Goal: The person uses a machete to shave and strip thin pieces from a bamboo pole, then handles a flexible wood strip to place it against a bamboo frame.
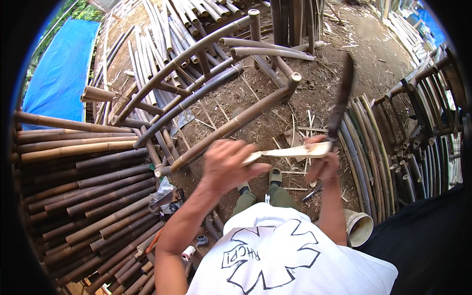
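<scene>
My left hand (227, 164) is closed round the left end of a pale split bamboo strip (290, 152), in front of my body. The strip runs across to my right hand (322, 164), whose fingers show above and below its broad end. A long dark machete (340, 101) rises from my right hand, its blade pointing up and away from me. Its handle is mostly hidden by the hand and the strip. Just beyond my hands stands a bamboo frame (236, 123) of jointed brown poles.
Cut bamboo poles (98, 196) lie stacked on the left, near a plastic bag (161, 196). More poles (364, 152) and a slatted bamboo frame (427, 98) stand at right. A round white container (359, 228) is by my right side. A blue tarp (61, 69) hangs far left. Shavings litter the dirt.
</scene>
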### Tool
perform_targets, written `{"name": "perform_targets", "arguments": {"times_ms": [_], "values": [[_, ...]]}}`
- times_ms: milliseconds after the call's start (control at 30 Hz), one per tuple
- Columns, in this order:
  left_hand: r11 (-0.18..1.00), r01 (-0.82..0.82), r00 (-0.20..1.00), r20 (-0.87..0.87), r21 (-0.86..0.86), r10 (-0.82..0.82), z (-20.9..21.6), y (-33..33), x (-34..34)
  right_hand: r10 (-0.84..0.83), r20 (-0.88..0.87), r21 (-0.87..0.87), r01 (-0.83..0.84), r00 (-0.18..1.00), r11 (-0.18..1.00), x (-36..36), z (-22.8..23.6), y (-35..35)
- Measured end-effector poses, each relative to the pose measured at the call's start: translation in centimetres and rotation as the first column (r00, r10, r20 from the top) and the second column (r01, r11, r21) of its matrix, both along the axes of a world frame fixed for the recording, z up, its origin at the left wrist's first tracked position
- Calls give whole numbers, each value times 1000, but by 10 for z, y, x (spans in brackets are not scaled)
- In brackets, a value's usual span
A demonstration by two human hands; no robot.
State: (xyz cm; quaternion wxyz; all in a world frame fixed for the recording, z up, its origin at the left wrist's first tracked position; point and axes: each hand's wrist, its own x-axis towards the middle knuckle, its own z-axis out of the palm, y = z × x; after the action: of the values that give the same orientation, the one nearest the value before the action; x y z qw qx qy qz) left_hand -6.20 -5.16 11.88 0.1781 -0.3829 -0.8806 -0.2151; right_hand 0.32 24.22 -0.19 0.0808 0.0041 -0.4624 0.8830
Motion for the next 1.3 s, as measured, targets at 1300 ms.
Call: {"name": "perform_targets", "arguments": {"times_ms": [1300], "values": [[988,35,974,218,147,-67,36,-78,-245,-556,103,175,535,825,827,45,14,-72]]}}
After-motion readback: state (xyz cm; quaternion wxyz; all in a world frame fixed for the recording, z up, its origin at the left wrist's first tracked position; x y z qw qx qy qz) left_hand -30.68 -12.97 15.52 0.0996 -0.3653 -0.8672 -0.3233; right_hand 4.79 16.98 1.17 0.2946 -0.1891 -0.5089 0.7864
